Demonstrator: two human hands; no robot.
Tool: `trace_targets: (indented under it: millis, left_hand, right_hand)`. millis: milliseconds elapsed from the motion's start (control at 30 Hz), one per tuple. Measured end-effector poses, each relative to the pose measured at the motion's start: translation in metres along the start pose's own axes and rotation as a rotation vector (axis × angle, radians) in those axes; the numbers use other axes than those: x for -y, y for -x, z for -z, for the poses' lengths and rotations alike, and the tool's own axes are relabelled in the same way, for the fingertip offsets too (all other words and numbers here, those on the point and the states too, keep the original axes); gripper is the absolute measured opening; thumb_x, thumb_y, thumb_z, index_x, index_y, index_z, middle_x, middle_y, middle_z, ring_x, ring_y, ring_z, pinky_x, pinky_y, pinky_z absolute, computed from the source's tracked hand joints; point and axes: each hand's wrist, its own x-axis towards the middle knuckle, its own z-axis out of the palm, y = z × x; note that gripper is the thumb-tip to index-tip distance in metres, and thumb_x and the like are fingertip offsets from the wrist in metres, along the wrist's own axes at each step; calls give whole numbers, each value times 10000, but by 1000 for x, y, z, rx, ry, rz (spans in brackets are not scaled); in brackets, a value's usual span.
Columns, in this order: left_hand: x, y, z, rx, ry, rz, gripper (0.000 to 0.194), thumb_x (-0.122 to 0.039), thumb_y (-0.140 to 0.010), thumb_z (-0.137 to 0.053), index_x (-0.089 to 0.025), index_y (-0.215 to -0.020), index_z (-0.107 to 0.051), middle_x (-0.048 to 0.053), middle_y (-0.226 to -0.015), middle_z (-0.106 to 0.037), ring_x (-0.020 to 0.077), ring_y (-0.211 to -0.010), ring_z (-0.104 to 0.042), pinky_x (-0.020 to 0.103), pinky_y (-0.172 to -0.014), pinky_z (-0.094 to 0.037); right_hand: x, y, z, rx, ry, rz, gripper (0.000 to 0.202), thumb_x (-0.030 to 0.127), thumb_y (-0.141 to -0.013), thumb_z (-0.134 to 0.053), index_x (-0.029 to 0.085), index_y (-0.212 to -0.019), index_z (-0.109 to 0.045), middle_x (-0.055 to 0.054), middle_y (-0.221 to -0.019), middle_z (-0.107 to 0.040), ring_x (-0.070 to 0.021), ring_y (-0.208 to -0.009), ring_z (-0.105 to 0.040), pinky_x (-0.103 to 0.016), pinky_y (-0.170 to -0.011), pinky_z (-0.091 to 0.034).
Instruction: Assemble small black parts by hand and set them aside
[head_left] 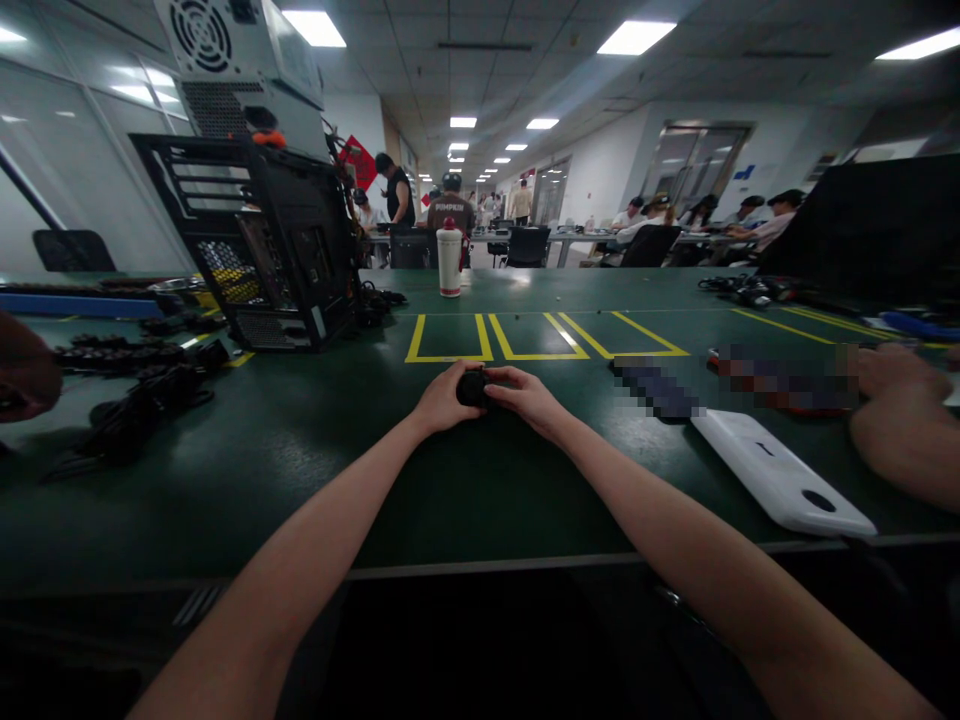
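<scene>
A small black object (472,388), rounded in outline and dull on its surface, sits between the two hands at the middle of the bench, just on the near side of the yellow tape outlines (450,359). The left hand (441,402) curls its fingers and thumb around its left side, while the right hand (531,402) grips its right edge with fingertips and thumb. Its round, dark face is turned toward the wearer; its long axis cannot be told, nor whether it touches the smooth, faintly glossy green tabletop (465,490). To the right lies a glossy white slab (765,465) with rounded corners and a dark oval near its closer end, slanting away to the left. Beyond the tape stands an upright, pale cylindrical tumbler (449,265), left of which is a boxy black computer case (296,250) with slotted, perforated panels
</scene>
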Motion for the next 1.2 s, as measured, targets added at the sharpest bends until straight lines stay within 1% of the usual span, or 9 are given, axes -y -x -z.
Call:
trace_targets:
  millis: [133,233,400,567,667,767,833,1000,1200]
  left_hand:
    - [2,-1,-2,-7,-3,-11,617,-222,-545,-684,-227,-1099,-413,41,-1104,-518,230,-1007,-510,384,-853,-402]
    - [4,-1,-3,-9,2,-17,620,-227,-546,-684,-225,-1103,-412,44,-1109,-516,229,-1005,-510,381,-846,-405]
    - [3,-1,-2,-6,10,-25,613,-224,-551,-676,-226,-1105,-413,42,-1110,-516,226,-996,-514,383,-848,-400]
    - [1,0,-1,-7,12,6,608,-220,-544,-678,-231,-1094,-420,40,-1092,-525,231,-982,-521,395,-842,-401]
    - [1,0,-1,-5,11,-9,598,-222,-552,-674,-229,-1093,-420,40,-1096,-521,228,-993,-516,389,-848,-400]
    - [2,-1,-1,-9,2,-15,604,-221,-549,-678,-224,-1095,-419,41,-1100,-519,229,-1003,-511,384,-850,-401]
    - [2,-1,-1,-11,-1,-6,610,-222,-545,-681,-225,-1096,-419,41,-1099,-520,231,-1002,-511,388,-850,-401]
    - [2,-1,-1,-1,3,-10,613,-220,-544,-682,-226,-1097,-418,36,-1098,-523,229,-1008,-510,390,-863,-396]
    - [1,-1,-1,-5,15,5,620,-208,-533,-683,-229,-1095,-423,34,-1101,-526,231,-1009,-511,400,-874,-388]
  right_hand:
    - [0,3,1,27,0,16,352,210,-578,-681,215,-904,-547,-4,-882,-590,-130,-800,-560,-325,-776,-437]
    - [2,5,0,28,-9,-18,340,245,-593,-676,230,-901,-533,3,-840,-590,-126,-765,-563,-316,-742,-447]
    - [3,5,-3,-9,-25,-35,264,314,-637,-642,224,-863,-540,2,-859,-586,-122,-780,-561,-319,-749,-453]
    - [2,2,-1,6,-33,-41,326,253,-616,-659,238,-924,-553,-5,-925,-574,-128,-814,-561,-328,-784,-449]
    - [1,2,0,37,-53,-35,344,212,-606,-660,220,-934,-561,-18,-977,-566,-134,-857,-556,-329,-821,-435]
    - [0,3,0,37,-34,-5,369,189,-573,-682,220,-918,-552,-9,-927,-575,-140,-839,-562,-330,-798,-445]
    - [1,5,0,37,-27,-26,383,210,-572,-689,232,-924,-538,-1,-876,-581,-138,-796,-569,-329,-761,-457]
    - [6,7,-5,4,-76,-66,257,325,-651,-632,224,-866,-532,1,-843,-590,-123,-780,-568,-315,-750,-457]
    - [5,3,-3,-19,-79,-88,320,251,-599,-674,218,-898,-565,-15,-923,-585,-136,-822,-560,-331,-778,-451]
